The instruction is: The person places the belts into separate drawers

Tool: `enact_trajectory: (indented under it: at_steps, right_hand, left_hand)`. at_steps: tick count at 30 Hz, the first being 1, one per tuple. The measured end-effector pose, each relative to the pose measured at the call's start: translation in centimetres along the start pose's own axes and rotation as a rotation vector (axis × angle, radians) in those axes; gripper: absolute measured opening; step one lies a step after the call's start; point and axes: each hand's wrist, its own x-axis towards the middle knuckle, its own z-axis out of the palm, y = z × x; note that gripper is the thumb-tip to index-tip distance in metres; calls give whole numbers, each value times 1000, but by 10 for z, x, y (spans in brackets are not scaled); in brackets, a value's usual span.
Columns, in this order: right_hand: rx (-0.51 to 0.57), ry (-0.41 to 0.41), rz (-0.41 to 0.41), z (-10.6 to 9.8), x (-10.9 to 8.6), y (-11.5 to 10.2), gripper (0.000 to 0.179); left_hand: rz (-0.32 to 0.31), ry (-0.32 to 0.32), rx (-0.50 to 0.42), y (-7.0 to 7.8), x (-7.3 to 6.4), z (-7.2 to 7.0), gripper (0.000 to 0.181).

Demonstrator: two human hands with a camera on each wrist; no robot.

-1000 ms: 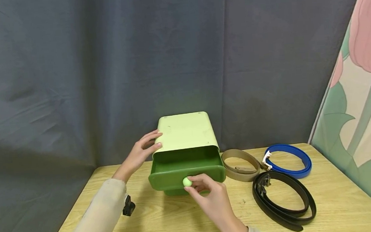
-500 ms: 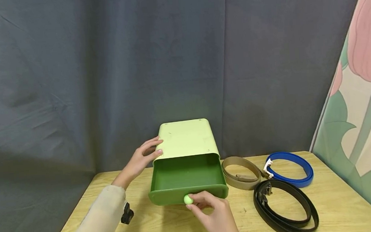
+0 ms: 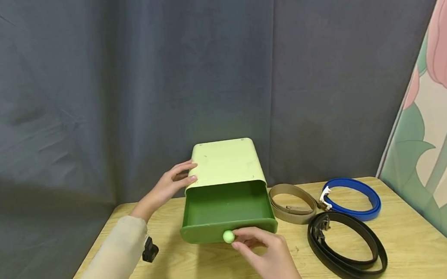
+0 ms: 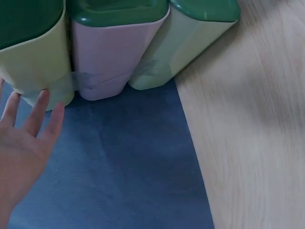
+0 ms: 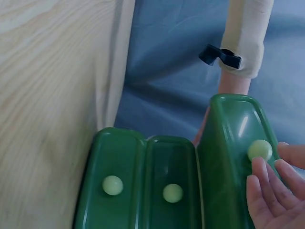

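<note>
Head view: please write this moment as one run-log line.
left hand: touching cabinet | right hand: at knob | top drawer: pulled out | black belt: on table

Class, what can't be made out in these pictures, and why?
Head: rear of the open drawer, covered by the yellow-green casing.
Head: the arm beyond the right hand, cut off by the bottom edge.
Left wrist: part of the left hand, outside the left edge.
Right wrist: insides of the two closed drawers, behind their fronts.

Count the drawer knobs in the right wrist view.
3: right knob on the pulled-out drawer, by the right hand; middle knob on the middle drawer; left knob on the left drawer.
</note>
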Motion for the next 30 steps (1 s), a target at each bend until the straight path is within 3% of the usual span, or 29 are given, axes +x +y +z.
enact_trajectory:
  at_steps: [3, 11, 19, 25, 30]
  right_hand:
    - [-25, 7, 10, -8, -1, -5, 22]
    - [-136, 37, -75, -38, -3, -6, 25]
    - [-201, 80, -14, -73, 4, -5, 25]
    - [-238, 94, -111, -95, 7, 5, 35]
    - [-263, 66, -143, -112, 8, 16, 39]
  left_hand:
    - [-6, -5, -6, 2, -1, 1, 52]
    - [14, 6, -48, 0, 1, 11, 53]
    - [23, 24, -37, 1, 7, 11, 52]
    - [24, 31, -22, 3, 7, 9, 52]
    - [29, 43, -34, 1, 5, 10, 50]
